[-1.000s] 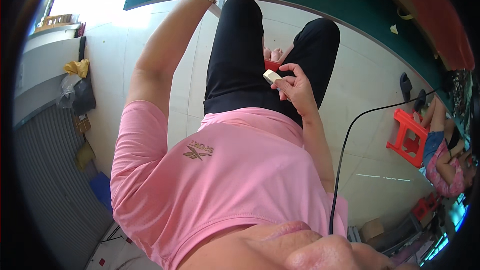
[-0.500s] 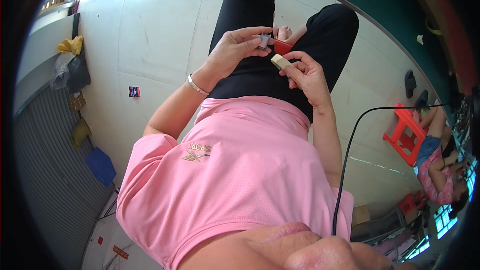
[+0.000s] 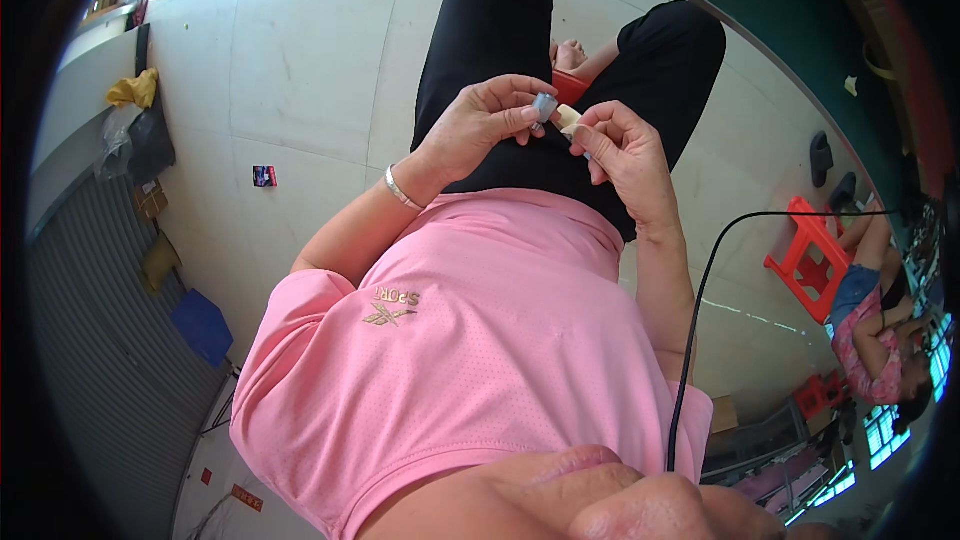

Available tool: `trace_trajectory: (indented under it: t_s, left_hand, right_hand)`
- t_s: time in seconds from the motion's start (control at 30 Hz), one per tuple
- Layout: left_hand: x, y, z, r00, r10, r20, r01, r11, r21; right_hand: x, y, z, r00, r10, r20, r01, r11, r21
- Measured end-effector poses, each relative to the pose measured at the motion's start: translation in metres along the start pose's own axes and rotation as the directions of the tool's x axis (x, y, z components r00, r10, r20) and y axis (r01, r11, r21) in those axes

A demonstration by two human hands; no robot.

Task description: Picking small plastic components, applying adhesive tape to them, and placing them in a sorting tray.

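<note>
Okay, so now working with both hands over the lap, instead of having one up at the counter [image 3: 740, 0] like a second ago. Holding a small grey-blue piece [image 3: 544, 106] in the left hand [image 3: 478, 130], pinched between thumb and fingertips, nearly closed around it. Holding a small cream piece [image 3: 569, 119] in the right hand [image 3: 632, 162] too, also in a thumb-and-finger pinch, with bent fingers, aiming the cream end over at the other piece.

Compared with half a second back, bringing both noticeably closer: from a clear gap to just beside each other, above the black trousers [image 3: 485, 35] and near a red thing [image 3: 570, 90] down between the legs (too hidden to name). Can't tell about actual contact from this angle, what with being so small and partly behind fingertips.

Honestly, reading this as a switch from reaching around at the counter to close two-handed work, judging by the gap shrinking. Probably calling for steady fingertips at this point, and probably easy to fumble with so little to grip.
</note>
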State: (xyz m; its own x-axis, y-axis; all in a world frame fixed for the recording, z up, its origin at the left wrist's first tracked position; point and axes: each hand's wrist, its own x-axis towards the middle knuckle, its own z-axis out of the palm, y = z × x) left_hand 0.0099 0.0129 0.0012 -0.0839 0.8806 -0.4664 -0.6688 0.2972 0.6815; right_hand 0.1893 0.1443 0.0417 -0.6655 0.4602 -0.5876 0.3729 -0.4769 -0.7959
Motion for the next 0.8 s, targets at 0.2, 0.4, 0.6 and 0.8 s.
trace_trajectory:
  t_s: [0.2, 0.4, 0.6, 0.8]
  left_hand:
    - [-0.004, 0.002, 0.006, 0.997, 0.071, -0.025, -0.07, 0.996, 0.053]
    - [-0.006, 0.002, 0.011, 0.998, 0.047, -0.049, -0.048, 0.998, -0.03]
    - [-0.004, -0.001, 0.01, 0.998, 0.057, -0.018, -0.057, 0.998, -0.015]
    - [-0.004, 0.0, 0.008, 0.992, 0.128, -0.01, -0.125, 0.978, 0.164]
  right_hand:
    - [0.002, -0.011, 0.007, 1.0, 0.02, 0.01, -0.019, 0.993, -0.113]
    - [0.007, -0.013, 0.011, 0.999, 0.045, 0.005, -0.044, 0.981, -0.187]
    - [0.011, -0.01, 0.008, 0.996, 0.085, 0.018, -0.081, 0.984, -0.161]
    - [0.011, -0.011, 0.009, 0.994, 0.103, 0.028, -0.097, 0.983, -0.156]
